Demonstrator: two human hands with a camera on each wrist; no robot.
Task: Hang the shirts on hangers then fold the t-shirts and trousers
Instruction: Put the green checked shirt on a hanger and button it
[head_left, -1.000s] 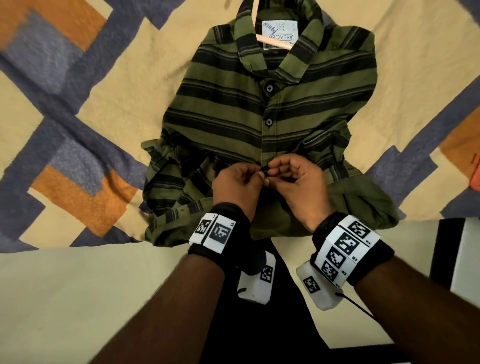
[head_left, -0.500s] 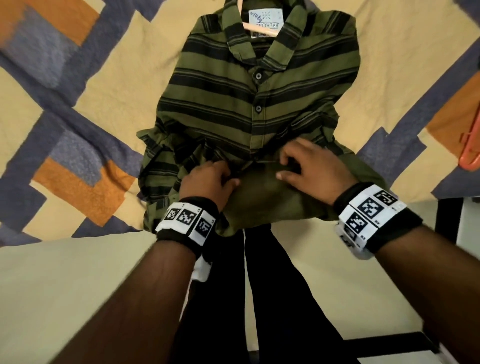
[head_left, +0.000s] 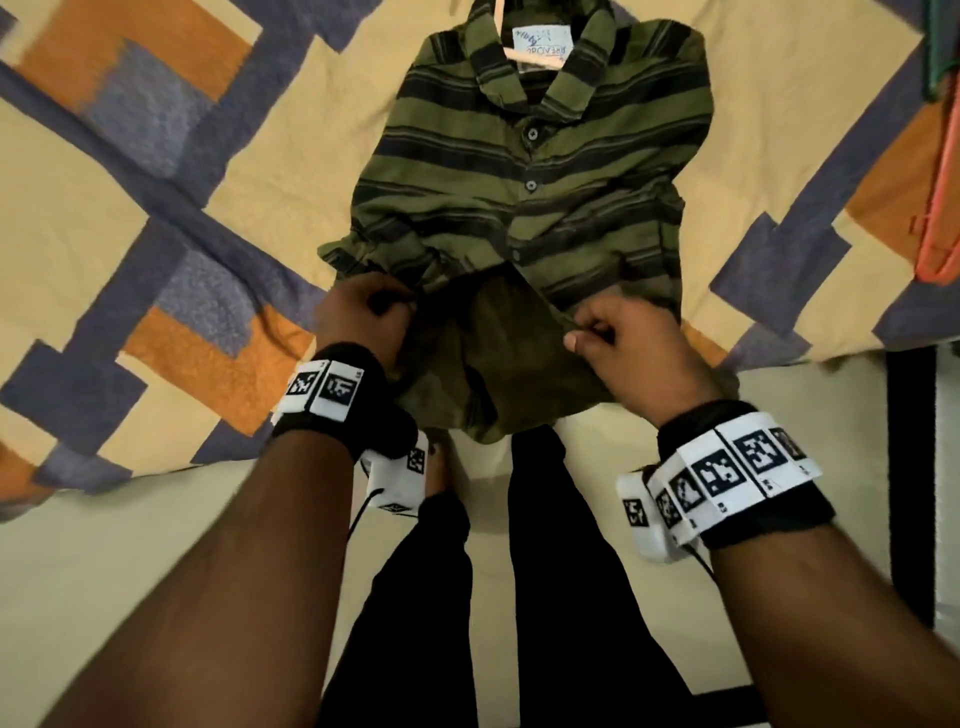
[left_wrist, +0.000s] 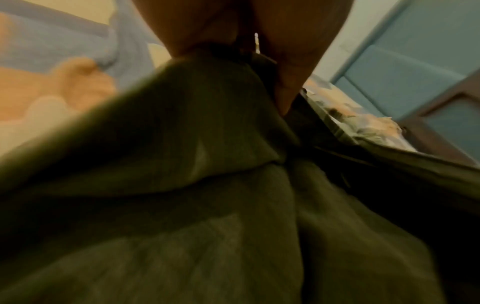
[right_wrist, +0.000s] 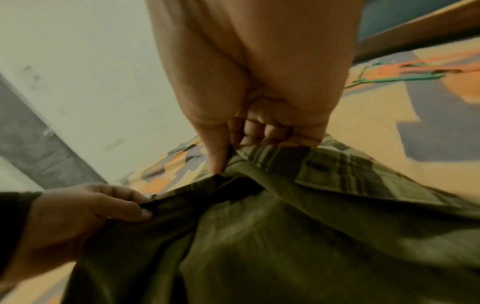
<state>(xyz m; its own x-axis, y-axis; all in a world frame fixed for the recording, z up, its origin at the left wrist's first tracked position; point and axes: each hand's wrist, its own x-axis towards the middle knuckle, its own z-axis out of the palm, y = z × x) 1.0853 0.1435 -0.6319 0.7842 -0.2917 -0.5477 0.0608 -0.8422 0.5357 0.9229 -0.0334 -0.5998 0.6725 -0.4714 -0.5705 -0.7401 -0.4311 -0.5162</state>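
A green shirt with black stripes (head_left: 535, 150) lies collar-away on the patterned bedspread (head_left: 156, 218), with a pale hanger (head_left: 524, 52) showing inside its collar. Its upper buttons are fastened; the lower front is parted, showing the plain green inside (head_left: 483, 364). My left hand (head_left: 363, 322) grips the left front edge, and the cloth (left_wrist: 207, 185) fills the left wrist view under that hand (left_wrist: 249, 30). My right hand (head_left: 618, 338) pinches the right front edge. In the right wrist view the right hand (right_wrist: 249, 123) holds the striped placket (right_wrist: 311, 164), and the left hand (right_wrist: 85, 209) holds the opposite edge.
An orange hanger (head_left: 940, 208) and a green one (head_left: 935, 78) lie at the bed's right edge; both hangers (right_wrist: 405, 74) show in the right wrist view. The bed's near edge runs under my wrists, with pale floor (head_left: 130, 571) and my black trousers (head_left: 545, 597) below.
My hands were together at the middle of the shirt front one second ago. They have moved apart, each taking a front edge and spreading the lower shirt open.
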